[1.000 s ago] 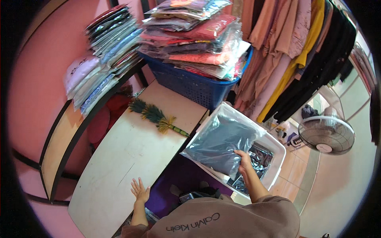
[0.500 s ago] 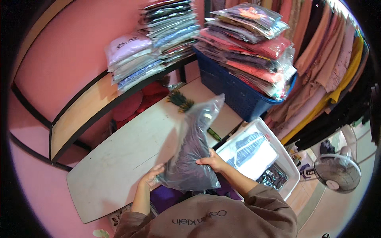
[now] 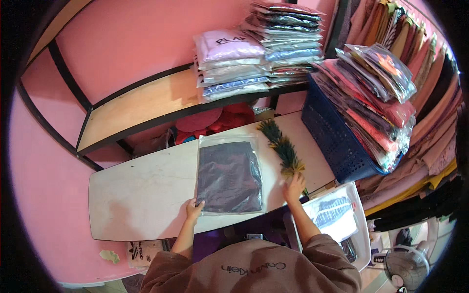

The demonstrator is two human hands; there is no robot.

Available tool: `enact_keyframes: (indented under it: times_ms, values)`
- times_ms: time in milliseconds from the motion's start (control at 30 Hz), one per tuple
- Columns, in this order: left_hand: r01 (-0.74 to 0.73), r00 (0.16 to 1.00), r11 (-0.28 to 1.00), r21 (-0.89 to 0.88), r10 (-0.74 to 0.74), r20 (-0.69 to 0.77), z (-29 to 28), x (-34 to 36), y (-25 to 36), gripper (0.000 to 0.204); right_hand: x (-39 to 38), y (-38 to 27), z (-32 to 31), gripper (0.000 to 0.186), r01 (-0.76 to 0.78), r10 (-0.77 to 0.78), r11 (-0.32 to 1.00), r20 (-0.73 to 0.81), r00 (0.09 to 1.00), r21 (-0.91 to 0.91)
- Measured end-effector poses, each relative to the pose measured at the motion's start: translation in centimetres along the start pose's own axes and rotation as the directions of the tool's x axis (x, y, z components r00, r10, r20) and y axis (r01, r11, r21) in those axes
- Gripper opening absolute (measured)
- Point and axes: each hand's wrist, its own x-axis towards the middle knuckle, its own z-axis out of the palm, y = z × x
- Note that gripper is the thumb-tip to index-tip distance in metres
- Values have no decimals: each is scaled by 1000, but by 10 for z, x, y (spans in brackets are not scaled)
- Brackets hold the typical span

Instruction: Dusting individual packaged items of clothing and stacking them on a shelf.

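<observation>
Half a second earlier the bagged dark garment point(image 3: 228, 177) hung upright between both hands; now it lies flat on the white tabletop point(image 3: 141, 195), a glossy clear rectangular sleeve over purplish-black folded cloth. Left hand point(image 3: 194, 209) rests open-fingered on its near left corner. Right hand point(image 3: 294, 185) lies on the table just beside the bag's right edge, touching the green bristly brush point(image 3: 282, 147); whether it grips it, I cannot tell.
</observation>
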Motion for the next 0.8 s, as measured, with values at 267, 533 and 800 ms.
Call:
enact_keyframes:
  times_ms: [267,533,800]
  values:
    - [43,997,959,279,-59,49,-13,-13,-3,25,39,31,10,42,-23,-6,996,304,953,90]
    - [72,991,964,257,-97,87,-10,-20,22,31,-19,-38,-14,43,657,-499,745,749,435,115]
    - [36,982,994,107,-55,182,-21,-11,-7,19,31,-58,12,45,319,-243,946,528,814,-57]
